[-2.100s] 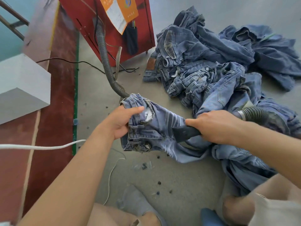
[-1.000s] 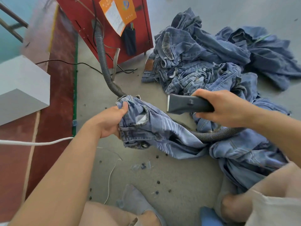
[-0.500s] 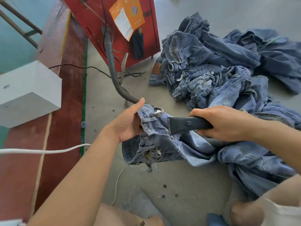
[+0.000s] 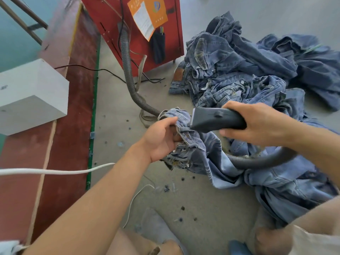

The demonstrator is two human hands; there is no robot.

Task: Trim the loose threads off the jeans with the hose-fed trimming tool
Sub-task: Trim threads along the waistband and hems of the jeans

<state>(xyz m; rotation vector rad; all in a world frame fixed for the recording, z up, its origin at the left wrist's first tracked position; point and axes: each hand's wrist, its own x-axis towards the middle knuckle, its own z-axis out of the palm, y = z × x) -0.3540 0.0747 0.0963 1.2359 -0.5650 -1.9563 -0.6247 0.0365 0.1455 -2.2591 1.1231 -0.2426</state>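
A person sits on a bare concrete floor (image 4: 202,208) flecked with dark thread clippings, both bare forearms reaching forward. The left hand (image 4: 160,138) is curled around a bunched waistband of the jeans (image 4: 191,144), lifting that end while the rest of the soft, faded blue denim trails down to the floor below and to the right of both hands. The right hand (image 4: 257,124) is wrapped around the handle of the trimming tool (image 4: 217,120), a smooth dark wedge lying roughly level, its long axis running right to left and its flat, pale cutting edge pointing at the fabric, touching or almost touching the fold just right of the left fingers. The next cut likely depends on that edge meeting the seam the left hand presents. A ribbed grey hose (image 4: 257,161) loops from under the right wrist across the denim. Beyond the hands, the hose rises to a red metal cabinet (image 4: 114,21), and a rumpled pile of jeans (image 4: 248,70) lies beyond the right hand.
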